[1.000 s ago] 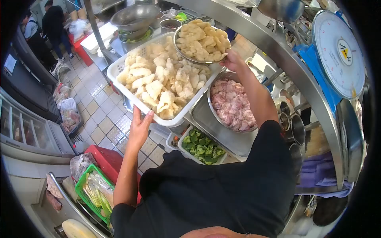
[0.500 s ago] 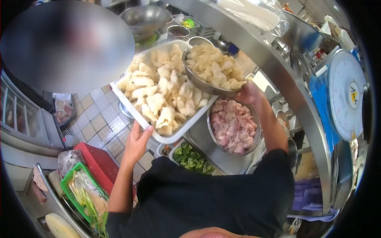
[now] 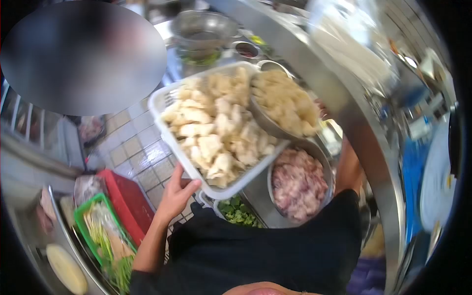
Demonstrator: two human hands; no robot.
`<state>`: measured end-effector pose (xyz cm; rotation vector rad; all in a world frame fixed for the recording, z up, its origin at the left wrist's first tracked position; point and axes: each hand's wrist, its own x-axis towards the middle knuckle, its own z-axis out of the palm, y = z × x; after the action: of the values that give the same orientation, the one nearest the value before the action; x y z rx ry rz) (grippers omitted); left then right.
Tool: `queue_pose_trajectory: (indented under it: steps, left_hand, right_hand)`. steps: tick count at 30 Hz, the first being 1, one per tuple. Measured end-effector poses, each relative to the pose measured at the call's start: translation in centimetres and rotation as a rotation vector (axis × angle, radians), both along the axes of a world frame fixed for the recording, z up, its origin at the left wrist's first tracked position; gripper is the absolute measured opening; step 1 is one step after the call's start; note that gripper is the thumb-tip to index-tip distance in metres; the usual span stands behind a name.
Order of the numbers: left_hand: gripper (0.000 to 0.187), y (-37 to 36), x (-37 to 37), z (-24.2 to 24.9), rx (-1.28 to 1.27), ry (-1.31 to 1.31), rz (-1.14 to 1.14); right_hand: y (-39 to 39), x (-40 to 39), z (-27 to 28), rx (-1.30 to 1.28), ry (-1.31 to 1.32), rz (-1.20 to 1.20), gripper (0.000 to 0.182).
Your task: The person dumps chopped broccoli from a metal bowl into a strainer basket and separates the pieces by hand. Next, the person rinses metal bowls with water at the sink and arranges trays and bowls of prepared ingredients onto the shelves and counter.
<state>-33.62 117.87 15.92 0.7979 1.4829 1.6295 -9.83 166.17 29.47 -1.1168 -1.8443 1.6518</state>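
Observation:
My left hand [image 3: 180, 192] is closed on the near-left corner of a white plastic basket [image 3: 235, 191], thumb along the rim and fingers partly hidden under it. Pale, battered-looking pieces [image 3: 211, 130] fill the basket. At its right edge sits a round metal bowl [image 3: 275, 129] heaped with similar pale pieces. My right hand [image 3: 322, 109] is at the bowl's far right side, gripping there; the steel shelf edge covers most of it. Just below the bowl, a second metal bowl [image 3: 327, 194] contains raw pink meat [image 3: 300, 184].
A steel shelf edge [image 3: 364, 113] crosses above my right arm. Chopped green vegetables [image 3: 238, 211] are in a container below the basket. At left are a green basket [image 3: 81, 214] with greens and a red box [image 3: 125, 206]. A large metal bowl [image 3: 204, 29] stands beyond.
The view has shifted, so the basket and bowls appear lower and farther right. The bowl of pale pieces has turned a little, and my right hand has gone mostly behind the shelf edge.

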Motion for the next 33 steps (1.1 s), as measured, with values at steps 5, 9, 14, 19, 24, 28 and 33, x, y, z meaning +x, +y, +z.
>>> queue_pose_trajectory:
  steps: [5, 9, 14, 19, 24, 28, 33]
  left_hand:
    - [0.08, -1.3, -0.7, 1.5, -0.062, -0.015, -0.025]
    - [0.079, -3.2, -1.2, -0.1, -0.138, 0.144, -0.003]
    - [0.071, -7.1, -1.9, -3.2, -0.312, 0.183, 0.029]
    - [0.066, -10.0, -1.7, -6.0, -0.412, 0.128, 0.079]
    - [0.065, -10.6, -1.2, -7.5, -0.464, 0.12, 0.072]
    - [0.06, -10.7, -0.9, -7.3, -0.564, 0.104, 0.005]
    - [0.059, -11.9, -0.6, -7.1, -0.665, 0.097, 0.017]
  right_hand:
    - [11.2, -7.7, -3.8, -0.083, 0.13, -0.112, 0.035]
    - [14.0, -7.5, -7.2, -0.174, 0.121, -0.133, 0.032]
    - [13.5, -5.8, -8.9, -0.269, 0.127, -0.144, 0.027]
    - [14.3, -5.5, -9.7, -0.3, 0.151, -0.157, 0.023]
    - [16.2, -7.0, -10.1, -0.313, 0.217, -0.171, 0.019]
    - [18.4, -8.0, -10.0, -0.296, 0.29, -0.198, 0.016]
    - [22.0, -7.7, -9.6, -0.176, 0.401, -0.254, 0.013]
